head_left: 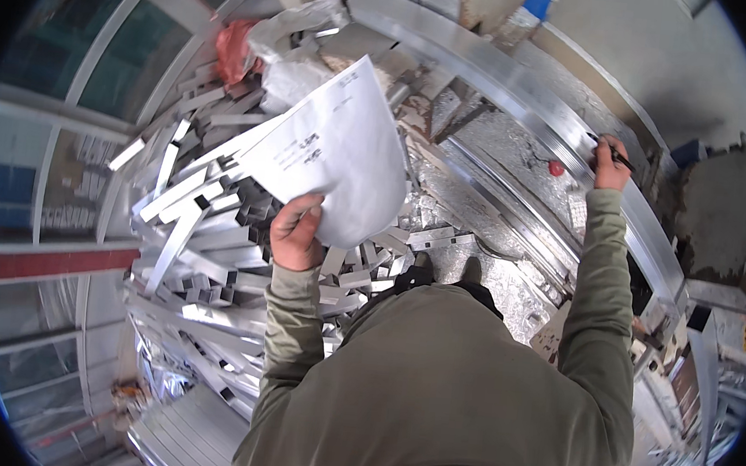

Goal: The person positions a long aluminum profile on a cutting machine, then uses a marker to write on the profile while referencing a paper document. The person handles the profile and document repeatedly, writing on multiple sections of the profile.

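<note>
In left hand (298, 231): pinching paper sheet (353, 151) by near edge, likely to leave print beyond grip readable | In right hand (612, 162): closed around black pen (624, 160), over aluminium profile (535, 105), unclear whether touching

From my remote seat I count one long silver metal beam (510, 81) and, over it, one slim black pen-like tool (622, 157). Left of that beam I count one white printed paper sheet (344, 155), one small round red object (556, 167), one crumpled red plastic bag (234, 50), two dark shoes (473, 269) and many cut silver metal tubes (174, 195), heaped too thickly to number.
</note>
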Demonstrator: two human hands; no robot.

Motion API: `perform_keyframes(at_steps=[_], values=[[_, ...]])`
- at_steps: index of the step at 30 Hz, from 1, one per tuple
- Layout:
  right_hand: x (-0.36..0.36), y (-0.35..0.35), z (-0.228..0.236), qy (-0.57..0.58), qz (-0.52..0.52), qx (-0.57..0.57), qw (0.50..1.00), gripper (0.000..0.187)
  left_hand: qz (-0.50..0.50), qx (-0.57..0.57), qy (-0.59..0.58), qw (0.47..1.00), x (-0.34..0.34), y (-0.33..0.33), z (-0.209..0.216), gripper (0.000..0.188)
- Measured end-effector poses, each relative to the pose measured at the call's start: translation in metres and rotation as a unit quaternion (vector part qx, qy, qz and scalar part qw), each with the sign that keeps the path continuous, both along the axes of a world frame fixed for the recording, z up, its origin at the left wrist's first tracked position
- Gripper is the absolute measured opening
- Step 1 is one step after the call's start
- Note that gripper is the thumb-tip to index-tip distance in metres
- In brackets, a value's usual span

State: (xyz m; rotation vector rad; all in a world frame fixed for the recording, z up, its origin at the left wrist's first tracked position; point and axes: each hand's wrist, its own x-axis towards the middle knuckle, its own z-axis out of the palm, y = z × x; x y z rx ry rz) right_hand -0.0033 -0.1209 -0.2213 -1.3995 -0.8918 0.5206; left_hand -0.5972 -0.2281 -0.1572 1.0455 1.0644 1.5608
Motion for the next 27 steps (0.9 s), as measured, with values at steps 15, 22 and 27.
perform_keyframes(at_steps=[15, 22, 27], values=[[0.006, 0.008, -0.014, -0.056, 0.009, -0.008, 0.998, 0.020, -0.044, -0.040, -0.212, 0.976, -0.009, -0.008, 0.000, 0.017], [0.009, 0.005, -0.019, -0.062, 0.013, -0.005, 0.998, 0.021, -0.055, -0.028, -0.195, 0.979, -0.008, -0.004, 0.000, 0.019], [-0.004, 0.006, -0.010, -0.064, -0.007, -0.031, 0.997, 0.016, -0.037, -0.030, -0.175, 0.983, -0.007, -0.004, -0.004, 0.020]])
